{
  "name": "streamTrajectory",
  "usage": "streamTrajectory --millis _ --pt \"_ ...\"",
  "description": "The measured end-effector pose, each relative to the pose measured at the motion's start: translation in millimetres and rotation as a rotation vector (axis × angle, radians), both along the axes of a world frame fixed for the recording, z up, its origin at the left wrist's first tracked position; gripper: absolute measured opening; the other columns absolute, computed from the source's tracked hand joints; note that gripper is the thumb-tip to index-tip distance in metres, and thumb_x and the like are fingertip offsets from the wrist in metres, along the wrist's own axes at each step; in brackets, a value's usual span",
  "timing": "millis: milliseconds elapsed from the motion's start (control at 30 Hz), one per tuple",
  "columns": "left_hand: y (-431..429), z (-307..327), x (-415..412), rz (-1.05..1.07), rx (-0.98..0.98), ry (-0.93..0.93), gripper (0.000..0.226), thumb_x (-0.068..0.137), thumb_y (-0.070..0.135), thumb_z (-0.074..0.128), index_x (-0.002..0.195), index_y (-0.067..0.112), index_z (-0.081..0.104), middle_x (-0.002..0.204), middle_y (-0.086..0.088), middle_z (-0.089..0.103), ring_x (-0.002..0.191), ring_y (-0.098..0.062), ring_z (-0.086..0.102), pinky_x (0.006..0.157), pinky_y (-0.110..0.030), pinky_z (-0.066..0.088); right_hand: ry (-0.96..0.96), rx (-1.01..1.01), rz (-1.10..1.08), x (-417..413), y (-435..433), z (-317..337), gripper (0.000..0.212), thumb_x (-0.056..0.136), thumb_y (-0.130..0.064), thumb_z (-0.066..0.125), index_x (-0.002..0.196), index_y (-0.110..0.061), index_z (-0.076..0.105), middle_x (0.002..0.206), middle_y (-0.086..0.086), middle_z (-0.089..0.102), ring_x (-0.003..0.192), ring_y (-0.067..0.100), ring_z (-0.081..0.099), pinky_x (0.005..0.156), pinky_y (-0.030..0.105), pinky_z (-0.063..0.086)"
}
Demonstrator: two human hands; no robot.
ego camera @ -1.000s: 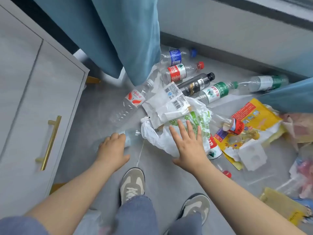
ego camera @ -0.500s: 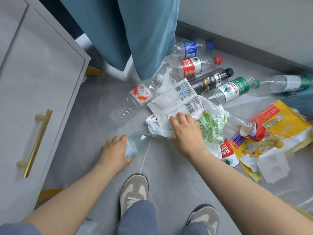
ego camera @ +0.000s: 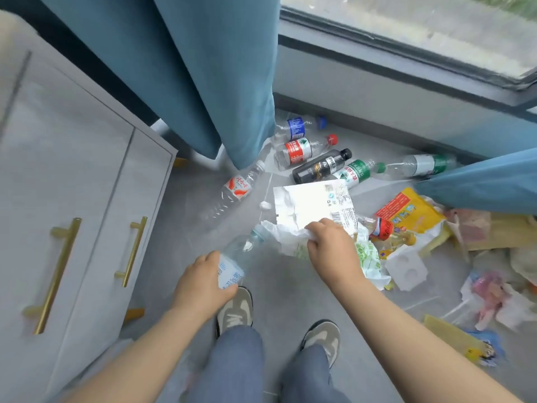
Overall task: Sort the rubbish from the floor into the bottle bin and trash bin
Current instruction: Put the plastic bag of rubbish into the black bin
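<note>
My left hand [ego camera: 203, 282] grips a clear plastic bottle [ego camera: 236, 257] with a pale blue label, lifted off the grey floor. My right hand [ego camera: 331, 248] is closed on a bunch of white plastic wrappers [ego camera: 312, 209], one with barcodes and one with green print [ego camera: 367, 258], raised above the floor. Several bottles lie beyond: a clear one with a red-and-white label [ego camera: 236, 187], a blue-labelled one [ego camera: 296, 128], a red-capped one [ego camera: 299, 151], a black one [ego camera: 321, 165] and two green-labelled ones [ego camera: 356, 171] [ego camera: 421, 165]. No bin is in view.
A white cabinet [ego camera: 72, 199] with gold handles stands at the left. Blue curtains [ego camera: 203, 71] hang ahead and at the right [ego camera: 482, 184] below a window. A yellow-red packet [ego camera: 406, 213], a white foam insert [ego camera: 406, 267] and more wrappers [ego camera: 494, 292] lie at the right. My shoes [ego camera: 235, 309] stand below.
My right hand has closed on the white wrappers and lifted them. My left hand has raised the clear bottle off the floor. The view has tilted up, showing the window.
</note>
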State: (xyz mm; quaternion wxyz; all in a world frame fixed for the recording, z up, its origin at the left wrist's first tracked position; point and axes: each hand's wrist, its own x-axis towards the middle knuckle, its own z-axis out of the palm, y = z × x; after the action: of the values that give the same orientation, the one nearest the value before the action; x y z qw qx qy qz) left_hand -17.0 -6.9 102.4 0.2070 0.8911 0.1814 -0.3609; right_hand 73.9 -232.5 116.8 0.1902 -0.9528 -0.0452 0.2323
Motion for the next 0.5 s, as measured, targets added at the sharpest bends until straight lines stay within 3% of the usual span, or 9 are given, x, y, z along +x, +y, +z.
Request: streamTrajectory --millis 133,333,500 --pt "-14 84 8 0.088 -0.061 -0.048 0.052 0.071 0.043 0.072 0.111 0.018 0.050 0.105 -0.003 0.057 0.096 -0.026 0.056 0.080 -0.034 0.049 -0.034 0.042 -0.209 -4 -15 86 0.026 0.077 -0.001 0.055 0.098 -0.005 0.068 0.091 0.013 0.061 0.090 0.034 0.055 0.073 0.038 0.042" --pt "-38 216 38 -0.014 -0.114 -0.081 0.048 0.067 0.049 0.065 0.103 0.022 0.050 0.103 0.000 0.058 0.093 -0.023 0.057 0.077 -0.032 0.049 -0.078 0.092 -0.438 -5 -33 228 0.023 0.078 0.001 0.054 0.094 -0.004 0.069 0.098 0.013 0.066 0.097 0.032 0.057 0.077 0.037 0.043" --pt "-63 343 78 -0.059 -0.152 -0.208 0.041 0.069 0.045 0.066 0.099 0.023 0.048 0.095 0.004 0.053 0.090 -0.022 0.055 0.069 -0.029 0.043 -0.189 0.126 -0.581 -8 -56 347 0.019 0.077 -0.006 0.053 0.086 -0.012 0.069 0.093 0.006 0.068 0.092 0.028 0.058 0.069 0.029 0.038"
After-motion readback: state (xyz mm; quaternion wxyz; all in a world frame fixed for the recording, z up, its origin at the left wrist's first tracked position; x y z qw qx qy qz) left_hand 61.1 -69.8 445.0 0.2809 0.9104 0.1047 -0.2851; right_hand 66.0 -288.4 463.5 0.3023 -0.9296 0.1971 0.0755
